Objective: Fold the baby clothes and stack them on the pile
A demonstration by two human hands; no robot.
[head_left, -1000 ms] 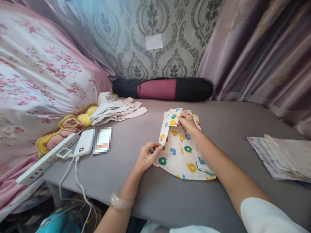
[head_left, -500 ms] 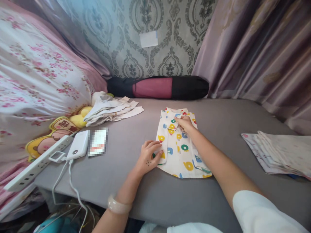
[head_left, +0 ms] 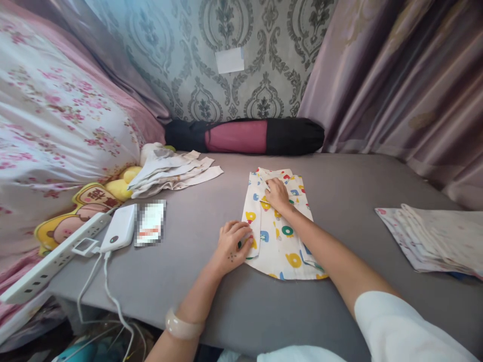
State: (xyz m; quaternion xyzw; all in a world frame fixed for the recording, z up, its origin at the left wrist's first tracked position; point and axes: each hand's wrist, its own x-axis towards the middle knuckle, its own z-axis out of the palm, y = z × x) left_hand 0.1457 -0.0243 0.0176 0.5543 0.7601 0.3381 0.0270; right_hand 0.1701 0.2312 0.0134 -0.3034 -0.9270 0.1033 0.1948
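Observation:
A small white garment (head_left: 275, 246) printed with yellow, blue, green and red shapes lies partly folded on the grey-covered surface (head_left: 350, 196). Its sides are turned inward, and a folded piece lies across its upper part. My right hand (head_left: 278, 194) rests on that upper piece, palm down with bent fingers spread on the cloth. At the lower left edge my left hand (head_left: 234, 244) touches the folded side, its fingers lightly curved and the thumb apart.
Light clothes (head_left: 177, 173) are piled at the back left. A white power bank (head_left: 119, 227), a power strip (head_left: 56, 259) and cables lie left, near a phone-like blurred item (head_left: 151, 223). Folded cloths (head_left: 433, 236) are stacked at right. A black and maroon bag (head_left: 237, 137) lies along the wall.
My right hand has moved slightly left, from pinching the folded upper piece to lying on it, and that piece now lies flatter. My left hand stays at the garment's left edge.

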